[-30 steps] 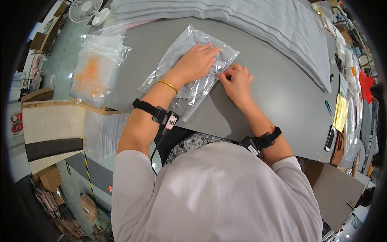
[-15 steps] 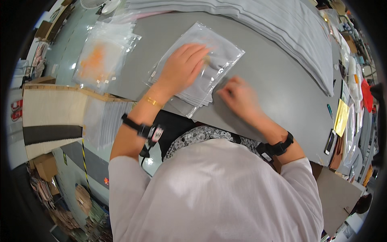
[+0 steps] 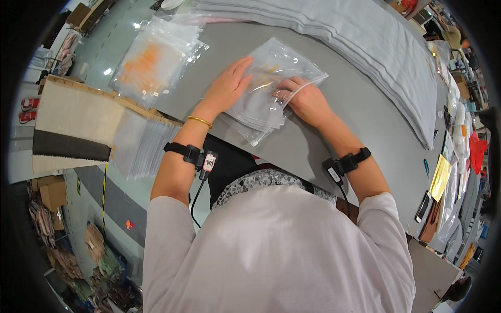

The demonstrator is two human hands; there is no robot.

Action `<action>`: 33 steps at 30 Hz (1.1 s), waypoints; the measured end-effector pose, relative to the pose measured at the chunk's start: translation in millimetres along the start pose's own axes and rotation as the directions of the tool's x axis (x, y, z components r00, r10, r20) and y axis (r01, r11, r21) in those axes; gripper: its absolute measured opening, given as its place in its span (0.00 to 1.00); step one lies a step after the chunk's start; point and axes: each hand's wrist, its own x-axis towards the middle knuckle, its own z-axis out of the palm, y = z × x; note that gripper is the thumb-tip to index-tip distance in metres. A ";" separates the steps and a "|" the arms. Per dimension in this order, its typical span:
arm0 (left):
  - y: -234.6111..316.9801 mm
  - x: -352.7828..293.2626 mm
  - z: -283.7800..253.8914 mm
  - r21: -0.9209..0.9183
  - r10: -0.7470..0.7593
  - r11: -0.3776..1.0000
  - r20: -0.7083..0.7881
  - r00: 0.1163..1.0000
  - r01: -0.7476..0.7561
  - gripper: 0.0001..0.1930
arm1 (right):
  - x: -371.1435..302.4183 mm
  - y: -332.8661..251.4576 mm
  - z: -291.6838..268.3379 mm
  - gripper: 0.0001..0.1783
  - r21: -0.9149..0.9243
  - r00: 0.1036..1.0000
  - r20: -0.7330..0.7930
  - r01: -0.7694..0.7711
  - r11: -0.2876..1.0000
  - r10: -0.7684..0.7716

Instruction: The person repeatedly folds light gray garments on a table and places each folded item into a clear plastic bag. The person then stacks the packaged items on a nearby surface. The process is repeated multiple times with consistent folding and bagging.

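Note:
A clear plastic bag (image 3: pixel 274 57) lies at a slant over a stack of grey folded pieces or bags (image 3: pixel 250 113) at the front of the grey table. My left hand (image 3: pixel 228 87) rests flat along its left side, fingers stretched and close together. On the right, my right hand (image 3: pixel 308 101) has bent fingers under the bag's clear film, at its raised right edge. The fingertips show through the film among glare and yellowish streaks. Whether they also hold something inside cannot be seen.
Long layers of grey cloth (image 3: pixel 360 47) cover the table's far side. Clear bags with orange marks (image 3: pixel 141 65) lie at the left. A box of upright clear sleeves (image 3: pixel 141 148) stands beside the table. A phone (image 3: pixel 424 206) and yellow paper (image 3: pixel 441 177) lie at the right edge.
My right hand has moved from the bare table beside the bag to under its film. The bag's right edge has lifted. My left hand has drawn back to the bag's left side.

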 end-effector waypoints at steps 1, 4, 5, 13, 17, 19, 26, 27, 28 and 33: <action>-2.1 3.6 3.5 -0.053 -0.073 0.996 0.077 0.994 0.077 0.25 | 2.2 -2.1 -1.0 0.18 -0.050 0.997 0.067 -0.041 0.998 0.044; -12.7 3.4 17.1 0.065 -0.029 0.998 0.068 0.997 0.025 0.28 | -16.0 -28.6 -9.2 0.16 -0.057 0.997 -0.074 0.033 0.998 -0.037; -19.2 2.8 20.8 0.145 -0.003 0.989 0.093 0.996 -0.010 0.28 | -32.3 -44.7 -13.8 0.10 -0.126 0.999 -0.032 -0.001 0.992 -0.003; -41.0 32.0 -1.9 0.610 0.043 0.791 0.018 0.999 -0.045 0.27 | -143.0 -99.5 -70.5 0.16 -0.100 0.827 0.042 -0.554 0.826 0.560; 40.1 11.7 -3.4 0.315 0.326 0.899 -0.020 0.945 -0.304 0.26 | -127.1 -86.6 -87.4 0.19 -0.072 0.861 -0.119 -0.505 0.860 0.495; 88.7 -20.7 10.9 0.121 0.322 0.934 0.130 0.938 -0.337 0.26 | -111.0 -68.3 -83.0 0.20 -0.078 0.884 -0.168 -0.453 0.888 0.436; 141.6 -66.6 52.9 -0.068 0.213 0.976 0.114 0.970 -0.206 0.23 | -57.3 13.0 -6.1 0.15 0.012 0.833 -0.258 -0.503 0.864 0.489; 139.8 -66.2 55.3 -0.070 0.207 0.977 0.098 0.973 -0.200 0.22 | -50.8 19.2 4.0 0.14 -0.018 0.828 -0.236 -0.527 0.850 0.508; 137.3 -65.0 57.3 -0.071 0.189 0.981 0.092 0.978 -0.183 0.21 | -44.7 24.0 11.2 0.13 -0.044 0.821 -0.215 -0.550 0.834 0.529; 131.3 -64.8 65.2 -0.132 0.057 0.990 0.079 0.995 -0.046 0.17 | -28.7 21.2 5.3 0.11 -0.155 0.786 -0.310 -0.596 0.788 0.534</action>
